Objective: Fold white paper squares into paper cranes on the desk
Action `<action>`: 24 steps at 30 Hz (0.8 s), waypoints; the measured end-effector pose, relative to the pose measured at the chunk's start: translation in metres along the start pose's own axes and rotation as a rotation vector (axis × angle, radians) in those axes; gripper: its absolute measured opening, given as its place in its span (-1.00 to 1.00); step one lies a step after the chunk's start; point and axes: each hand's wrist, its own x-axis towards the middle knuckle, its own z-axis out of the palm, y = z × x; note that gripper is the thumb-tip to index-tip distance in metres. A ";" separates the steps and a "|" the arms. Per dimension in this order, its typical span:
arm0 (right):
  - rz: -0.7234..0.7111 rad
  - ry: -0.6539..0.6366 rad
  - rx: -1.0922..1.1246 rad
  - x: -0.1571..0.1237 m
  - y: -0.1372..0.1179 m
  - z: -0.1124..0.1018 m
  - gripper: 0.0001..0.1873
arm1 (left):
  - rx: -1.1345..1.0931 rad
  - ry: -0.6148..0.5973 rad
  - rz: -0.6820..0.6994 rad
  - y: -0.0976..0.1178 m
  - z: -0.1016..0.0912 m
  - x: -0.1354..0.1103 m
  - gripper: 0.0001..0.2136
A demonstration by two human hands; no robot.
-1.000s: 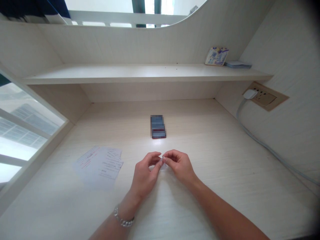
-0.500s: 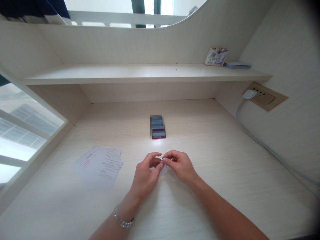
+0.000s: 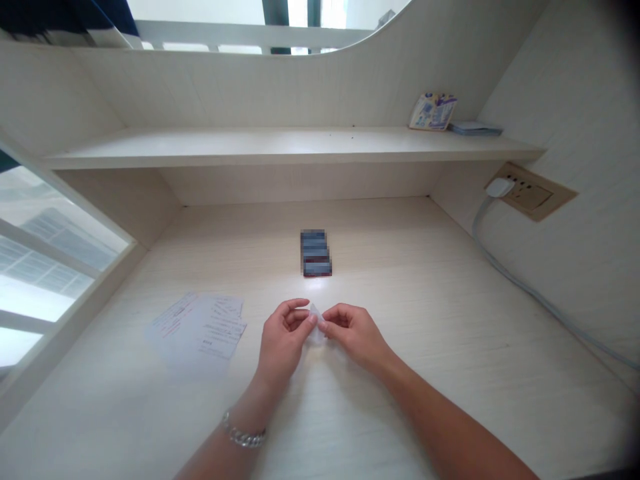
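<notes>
A small piece of white folded paper (image 3: 316, 333) is held up between my two hands, its pointed tip showing above the fingers. My left hand (image 3: 286, 333) pinches its left side between thumb and fingers. On the other side, my right hand (image 3: 354, 332) pinches the paper with thumb and forefinger. Part of the paper is hidden behind the fingertips. Beyond the hands lies a dark phone (image 3: 316, 253) with a blurred screen. Several printed sheets of paper (image 3: 200, 333) lie overlapping to the left of my left hand.
The hands work over a pale wooden desk (image 3: 400, 267). Along the back runs a shelf (image 3: 250, 143) with a small printed packet (image 3: 433, 111) and a flat stack (image 3: 475, 129) at its right. A white plug sits in the wall socket (image 3: 533, 192), its cable (image 3: 540, 303) trailing down the right side.
My left hand has shifted slightly left and the right fingertips slightly left and lower. The paper's pointed tip now shows above the fingers, with more of it visible.
</notes>
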 end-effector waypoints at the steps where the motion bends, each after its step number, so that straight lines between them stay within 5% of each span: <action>1: -0.001 0.007 -0.011 0.000 0.000 0.000 -0.81 | -0.007 -0.009 -0.016 0.000 0.000 0.000 -0.67; 9: -0.009 -0.042 -0.050 0.000 -0.001 -0.003 -0.87 | 0.060 -0.060 -0.031 -0.003 -0.002 0.002 -0.78; 19: -0.068 -0.053 -0.225 -0.003 -0.001 0.006 -0.72 | 0.149 0.045 0.040 -0.002 -0.003 0.004 -0.78; 24: -0.022 -0.023 -0.142 -0.004 -0.001 0.009 -0.73 | 0.118 0.060 0.032 -0.004 -0.003 0.004 -0.76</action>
